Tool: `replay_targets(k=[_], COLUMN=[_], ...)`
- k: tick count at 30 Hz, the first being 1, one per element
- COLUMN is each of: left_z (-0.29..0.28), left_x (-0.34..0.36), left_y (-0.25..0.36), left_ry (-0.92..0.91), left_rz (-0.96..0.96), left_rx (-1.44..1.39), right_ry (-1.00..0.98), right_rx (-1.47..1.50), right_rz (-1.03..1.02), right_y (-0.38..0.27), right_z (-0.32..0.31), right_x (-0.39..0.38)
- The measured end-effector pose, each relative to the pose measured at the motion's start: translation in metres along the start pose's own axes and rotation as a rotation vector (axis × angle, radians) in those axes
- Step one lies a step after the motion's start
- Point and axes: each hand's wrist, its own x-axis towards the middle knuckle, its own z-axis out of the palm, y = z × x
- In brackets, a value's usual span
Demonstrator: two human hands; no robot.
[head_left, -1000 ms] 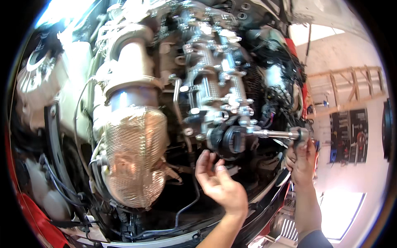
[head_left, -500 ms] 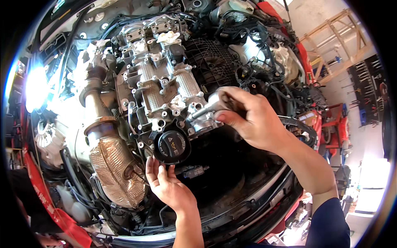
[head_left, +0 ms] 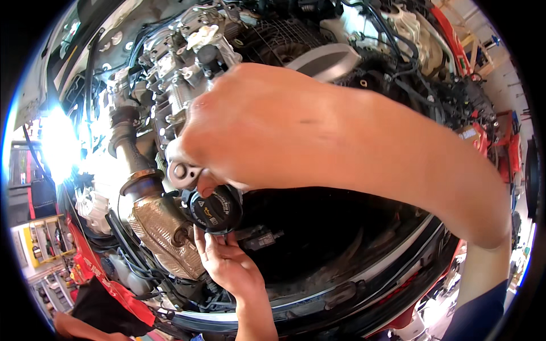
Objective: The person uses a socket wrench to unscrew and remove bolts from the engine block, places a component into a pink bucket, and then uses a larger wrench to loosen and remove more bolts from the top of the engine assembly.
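My right hand (head_left: 250, 125), closed, reaches across the engine (head_left: 179, 88) and grips a ratchet (head_left: 181, 174) whose round silver head shows below my fingers. A wide, blurred silver piece (head_left: 327, 62) sticks out beyond my wrist; it looks like the ratchet's handle end, though my hand hides the join. Just below the ratchet head sits the round black oil filler cap (head_left: 216, 211). My left hand (head_left: 230, 267) lies palm up under the cap's near edge, fingers stretched out and partly behind it. What the ratchet sits on is hidden.
Left of the engine runs an exhaust pipe with a gold heat shield (head_left: 165, 238). A black connector (head_left: 261, 238) hangs near the cap. The car's front crossmember (head_left: 341, 292) curves along the near side. Another person's arm (head_left: 85, 328) shows at lower left.
My right hand has swung left and nearer with the ratchet, from the engine's right side to just above the cap. My left hand stays by the cap. The view has shifted.
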Motion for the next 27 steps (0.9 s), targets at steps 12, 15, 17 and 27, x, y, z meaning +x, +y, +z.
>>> replay_targets(k=[12,15,17,27], left_z=[0.013,0.042,0.059,0.05], left_x=[0.007,0.043,0.071,0.088], left_y=[0.038,0.063,0.067,0.063], left_ry=[-0.131,-0.487,-0.712,-0.893], left_rz=[0.733,0.734,0.637,0.565], left_rx=[0.554,0.846,0.858,0.7], right_ry=[-0.006,-0.013,-0.112,0.099], right_rx=[0.027,0.034,0.118,-0.55], right_rz=[0.133,0.305,0.392,0.508], right_y=[-0.046,-0.051,-0.049,-0.069], right_z=[0.009,0.014,0.001,0.007], right_x=[-0.013,-0.01,-0.004,-0.053])
